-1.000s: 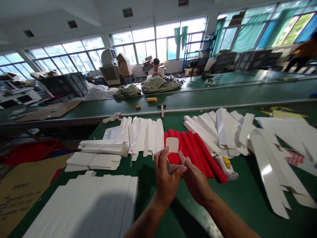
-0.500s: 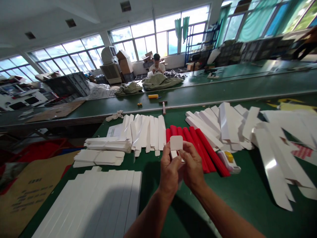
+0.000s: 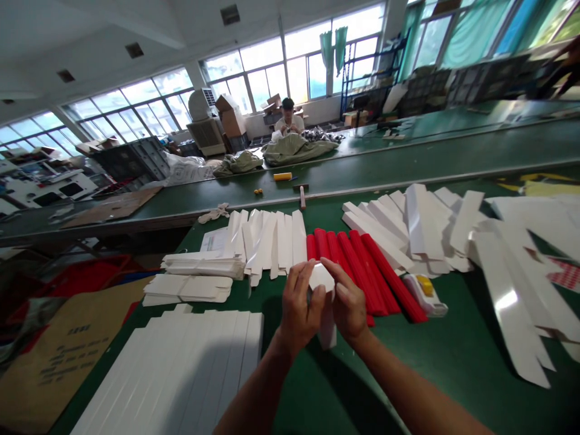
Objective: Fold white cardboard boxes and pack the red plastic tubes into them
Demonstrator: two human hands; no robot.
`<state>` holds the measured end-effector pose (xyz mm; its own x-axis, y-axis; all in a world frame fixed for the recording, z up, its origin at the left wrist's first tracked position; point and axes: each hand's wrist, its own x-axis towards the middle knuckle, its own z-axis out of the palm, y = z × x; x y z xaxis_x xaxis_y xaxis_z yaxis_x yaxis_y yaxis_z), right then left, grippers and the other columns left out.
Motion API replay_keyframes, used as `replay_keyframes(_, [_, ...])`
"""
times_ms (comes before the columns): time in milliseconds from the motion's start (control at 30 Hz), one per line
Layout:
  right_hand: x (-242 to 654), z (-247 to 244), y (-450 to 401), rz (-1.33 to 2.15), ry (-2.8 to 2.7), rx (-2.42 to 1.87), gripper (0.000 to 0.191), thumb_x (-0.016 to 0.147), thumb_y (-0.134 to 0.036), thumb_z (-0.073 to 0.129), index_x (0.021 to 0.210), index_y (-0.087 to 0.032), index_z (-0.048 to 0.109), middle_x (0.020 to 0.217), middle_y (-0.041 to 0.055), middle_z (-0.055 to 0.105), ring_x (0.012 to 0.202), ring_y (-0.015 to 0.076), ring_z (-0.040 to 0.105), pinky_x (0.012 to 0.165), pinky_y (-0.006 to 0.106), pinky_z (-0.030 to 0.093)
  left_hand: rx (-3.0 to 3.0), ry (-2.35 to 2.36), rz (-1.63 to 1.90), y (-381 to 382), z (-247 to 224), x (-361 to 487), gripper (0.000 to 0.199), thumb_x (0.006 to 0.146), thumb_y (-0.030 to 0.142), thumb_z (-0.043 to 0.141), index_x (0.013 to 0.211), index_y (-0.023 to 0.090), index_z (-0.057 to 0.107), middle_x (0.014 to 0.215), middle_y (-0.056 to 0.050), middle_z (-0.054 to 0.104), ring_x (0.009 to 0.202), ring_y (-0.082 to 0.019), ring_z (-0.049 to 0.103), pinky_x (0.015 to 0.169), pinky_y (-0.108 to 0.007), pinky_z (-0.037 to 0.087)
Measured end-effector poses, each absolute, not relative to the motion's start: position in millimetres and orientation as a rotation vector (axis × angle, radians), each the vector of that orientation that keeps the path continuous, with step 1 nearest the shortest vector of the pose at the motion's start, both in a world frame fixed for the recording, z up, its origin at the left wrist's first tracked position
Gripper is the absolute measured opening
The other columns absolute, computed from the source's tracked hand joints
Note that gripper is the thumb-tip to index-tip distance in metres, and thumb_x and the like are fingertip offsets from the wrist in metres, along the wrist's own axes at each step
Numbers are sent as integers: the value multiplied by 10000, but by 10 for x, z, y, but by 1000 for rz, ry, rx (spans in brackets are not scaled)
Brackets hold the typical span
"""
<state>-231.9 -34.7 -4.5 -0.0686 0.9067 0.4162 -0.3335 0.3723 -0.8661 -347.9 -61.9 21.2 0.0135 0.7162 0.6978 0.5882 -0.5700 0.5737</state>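
A long white box (image 3: 328,329) stands between my hands, its top end facing me. My left hand (image 3: 299,305) wraps round its left side, with the thumb at the end flap. On the right side, my right hand (image 3: 350,301) holds the box with fingers bent at the top edge. Just beyond lie several red ribbed pieces (image 3: 362,272) in a row. Flat white cartons (image 3: 272,241) are spread out left of the red pieces, and more white cartons (image 3: 421,229) lie to the right.
Closed white boxes (image 3: 199,362) lie side by side at the front left of the green table (image 3: 430,356). A white and yellow tape dispenser (image 3: 426,293) sits right of the red pieces. Across the long bench, a person (image 3: 289,121) sits behind green cloth.
The end flap, raised before, is now folded down over the box's end. My fingers have moved up around that end, and the view has shifted slightly.
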Motion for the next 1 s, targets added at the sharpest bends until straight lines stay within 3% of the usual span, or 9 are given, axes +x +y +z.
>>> replay_keyframes(100, [-2287, -87, -436, 905, -1555, -659, 595, 869, -261, 513, 1448, -214, 382, 1423, 88, 491, 1293, 279, 477, 1077, 435, 399, 2458, 1422, 1481, -630, 295, -3617, 492, 972, 223, 421, 1448, 136, 332, 1293, -192, 562, 1221, -237, 535, 990, -407, 501])
replay_keyframes(233, [-2343, -85, -457, 614, -1709, -728, 712, 843, -215, 591, 1478, -219, 269, 1427, 136, 459, 1309, 283, 467, 1082, 446, 412, 2537, 1376, 1332, -632, 417, -3711, 455, 977, 204, 416, 1428, 158, 384, 1264, -164, 593, 1169, -214, 581, 966, -367, 523])
replay_keyframes(500, [-2361, -144, -378, 529, -1771, -757, 678, 849, -229, 569, 1453, -182, 263, 1396, 182, 490, 1298, 288, 499, 1055, 453, 461, 2505, 1479, 1073, -652, 655, -3683, 367, 983, 242, 417, 1321, 179, 545, 1111, -133, 666, 1008, -199, 660, 881, -347, 564])
replay_keyframes(700, [-2318, -136, -353, 653, -1807, -735, 676, 819, -240, 584, 1428, -178, 298, 1372, 169, 531, 1287, 290, 516, 1059, 449, 463, 2808, 1306, 937, -639, 815, -3712, 372, 971, 179, 393, 1316, 148, 529, 1309, -135, 610, 1285, -236, 525, 1063, -430, 477])
replay_keyframes(867, [-2295, -225, -319, 677, -1838, -708, 702, 819, -262, 600, 1442, -176, 289, 1423, 179, 489, 1312, 291, 491, 1068, 463, 449, 2958, 1242, 903, -629, 743, -3757, 388, 963, 173, 396, 1317, 58, 503, 1333, -195, 582, 1313, -255, 495, 1074, -433, 465])
replay_keyframes(1000, [-2298, -203, -286, 734, -1827, -660, 679, 816, -257, 618, 1429, -187, 335, 1403, 155, 516, 1325, 287, 475, 1093, 459, 421, 3049, 1285, 814, -624, 716, -3776, 391, 956, 192, 397, 1307, 71, 519, 1346, -195, 571, 1304, -270, 504, 1049, -450, 481])
